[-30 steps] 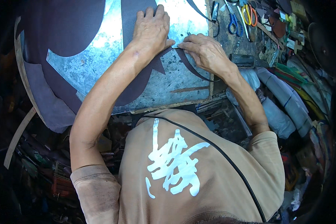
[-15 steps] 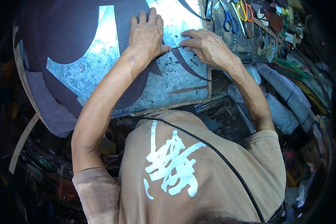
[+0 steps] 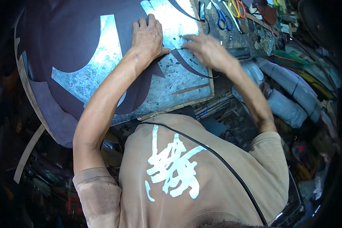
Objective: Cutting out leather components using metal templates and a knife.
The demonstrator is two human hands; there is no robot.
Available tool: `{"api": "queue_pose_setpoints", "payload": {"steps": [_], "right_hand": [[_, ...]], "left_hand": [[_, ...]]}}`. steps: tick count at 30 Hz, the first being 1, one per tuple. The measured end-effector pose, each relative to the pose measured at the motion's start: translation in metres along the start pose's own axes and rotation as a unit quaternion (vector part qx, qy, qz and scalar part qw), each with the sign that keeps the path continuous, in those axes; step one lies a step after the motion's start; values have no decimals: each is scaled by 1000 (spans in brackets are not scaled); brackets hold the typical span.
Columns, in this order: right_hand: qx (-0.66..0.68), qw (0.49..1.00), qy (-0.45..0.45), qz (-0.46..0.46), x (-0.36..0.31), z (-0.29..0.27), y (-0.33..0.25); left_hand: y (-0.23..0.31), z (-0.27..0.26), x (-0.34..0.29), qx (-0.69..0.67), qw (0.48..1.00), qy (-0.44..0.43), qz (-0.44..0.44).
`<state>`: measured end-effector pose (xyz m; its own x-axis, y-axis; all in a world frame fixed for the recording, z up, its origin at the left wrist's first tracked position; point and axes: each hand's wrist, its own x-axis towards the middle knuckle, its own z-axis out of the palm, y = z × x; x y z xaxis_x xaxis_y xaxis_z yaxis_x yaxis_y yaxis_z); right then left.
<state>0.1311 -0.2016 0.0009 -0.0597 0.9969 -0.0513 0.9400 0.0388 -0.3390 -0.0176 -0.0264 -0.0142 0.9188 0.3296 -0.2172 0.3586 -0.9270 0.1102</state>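
My left hand (image 3: 148, 38) lies flat on a large dark brown leather sheet (image 3: 68, 34), its fingers stretched forward and its thumb out to the right. A curved pale metal template (image 3: 109, 45) rests on the leather, left of that hand and partly behind my left forearm. To the right, my right hand (image 3: 208, 52) hovers over the bare metal-topped work surface (image 3: 167, 89). It is smeared by motion, so I cannot make out anything in its fingers. Just below them curves a narrow dark leather strip (image 3: 192, 65), its thin tip reaching the surface's right edge.
Blue-handled scissors (image 3: 224, 19) and an orange-and-yellow-handled pair (image 3: 237, 7) lie at the far right among other tools. Wrapped rolls (image 3: 287, 108) are stacked right of my arm. A leather flap (image 3: 49, 102) hangs over the left edge. A black cable (image 3: 216, 154) crosses my shirt.
My right hand, earlier at a thin dark thing beside my left thumb, now moves and blurs; that thing no longer shows. My left hand stays on the leather. The whole view has shifted slightly.
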Motion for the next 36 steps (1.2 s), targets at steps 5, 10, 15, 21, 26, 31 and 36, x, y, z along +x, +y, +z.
{"api": "queue_pose_setpoints", "payload": {"steps": [5,10,15,21,26,31,36], "right_hand": [[372,913,-136,96,-53,-22,-76],[169,928,152,295,-9,13,-78],[73,912,171,366,44,41,-98],[210,832,124,499,66,34,-83],[71,902,122,407,73,7,-79],[-173,945,43,273,73,-54,-52],[-237,959,68,141,105,-104,15]], "left_hand": [[-18,0,0,-51,998,-25,20],[-24,22,-18,-124,989,74,40],[-11,50,-45,-171,963,205,41],[-13,58,-47,-232,952,201,16],[-12,61,-48,-237,949,207,4],[-9,60,-49,-205,956,211,-2],[-7,62,-55,-195,963,187,-19]]}}
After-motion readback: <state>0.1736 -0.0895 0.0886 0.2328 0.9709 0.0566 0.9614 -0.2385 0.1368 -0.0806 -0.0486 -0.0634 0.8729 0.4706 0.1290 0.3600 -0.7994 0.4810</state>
